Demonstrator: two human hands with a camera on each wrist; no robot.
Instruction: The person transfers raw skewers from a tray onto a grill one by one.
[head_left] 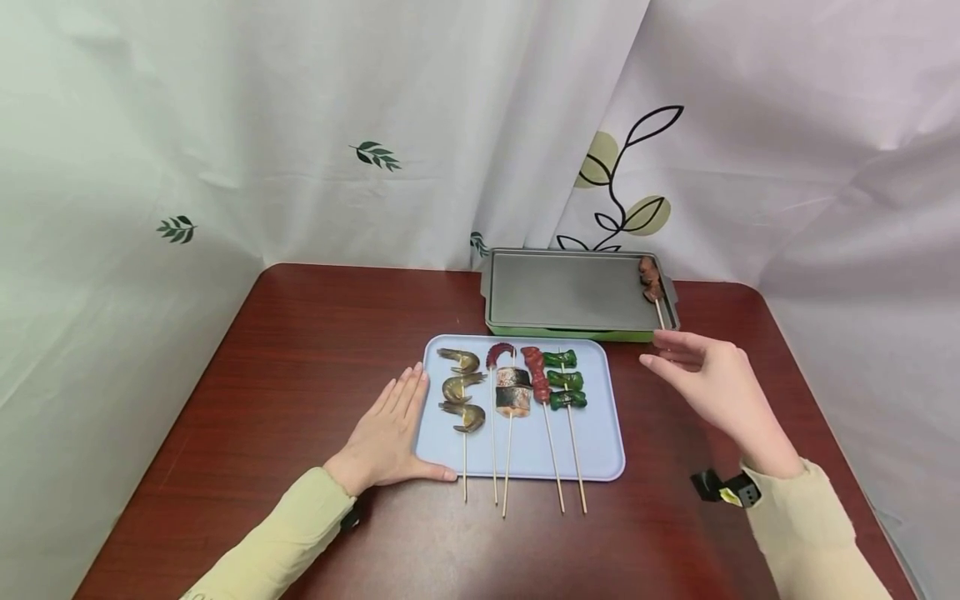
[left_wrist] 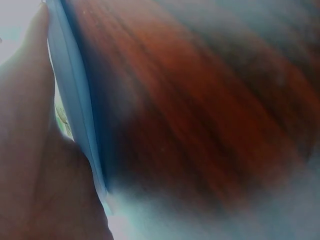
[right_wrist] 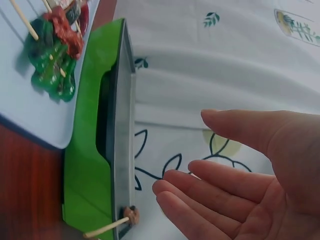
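Observation:
My left hand (head_left: 386,437) rests along the left edge of a pale blue tray (head_left: 600,454), fingers straight and thumb at the front rim. On the tray lie skewers side by side: shrimp (head_left: 459,389), a dark red tentacle (head_left: 492,357), banded fish pieces (head_left: 513,400), red meat (head_left: 536,375) and green peppers (head_left: 566,380). My right hand (head_left: 712,383) hovers right of the tray, relaxed, with nothing between thumb and fingers. Its fingertips are near the stick of a brown meat skewer (head_left: 649,282), which lies at the right end of a grey-topped griddle (head_left: 570,292).
The griddle's green base (right_wrist: 85,175) stands directly behind the tray. Skewer sticks stick out past the tray's front rim over the dark red wooden table (head_left: 300,350). White curtains (head_left: 315,108) with leaf prints hang behind and at both sides.

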